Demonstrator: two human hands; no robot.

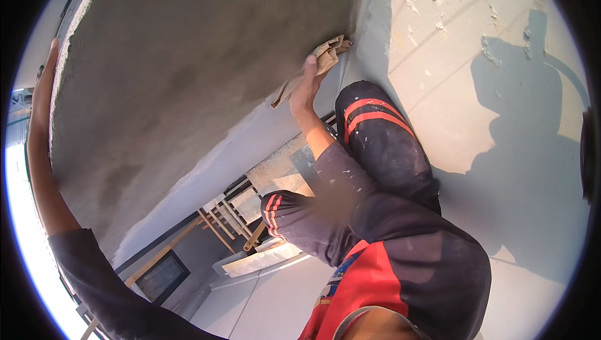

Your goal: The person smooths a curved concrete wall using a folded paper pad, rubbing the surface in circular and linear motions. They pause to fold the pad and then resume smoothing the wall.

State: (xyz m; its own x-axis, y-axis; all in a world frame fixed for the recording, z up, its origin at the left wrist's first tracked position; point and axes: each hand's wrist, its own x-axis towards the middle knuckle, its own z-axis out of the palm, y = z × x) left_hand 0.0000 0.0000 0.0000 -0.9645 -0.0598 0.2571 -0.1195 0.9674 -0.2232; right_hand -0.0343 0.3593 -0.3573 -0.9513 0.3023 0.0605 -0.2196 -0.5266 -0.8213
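Note:
My right hand (305,91) is closed around a folded, crumpled piece of brown paper (328,56). The thumb lies on top of it, and a loose flap hangs down to the left. The paper rests against or close to a smooth grey plastered surface (200,58), near the corner where it meets a pale wall. At the far left, my left arm reaches up along the rough whitish edge (78,17) of this surface. My left hand (50,58) lies along that edge with at least one finger stretched out; the other fingers are mostly hidden.
A pale wall (451,89) with rough plaster marks and a shadow stands on the right. My bent knees, in dark trousers, are close to it. Below are wooden boards and strips (231,218), a dark-framed panel (164,275) and light floor tiles (275,299).

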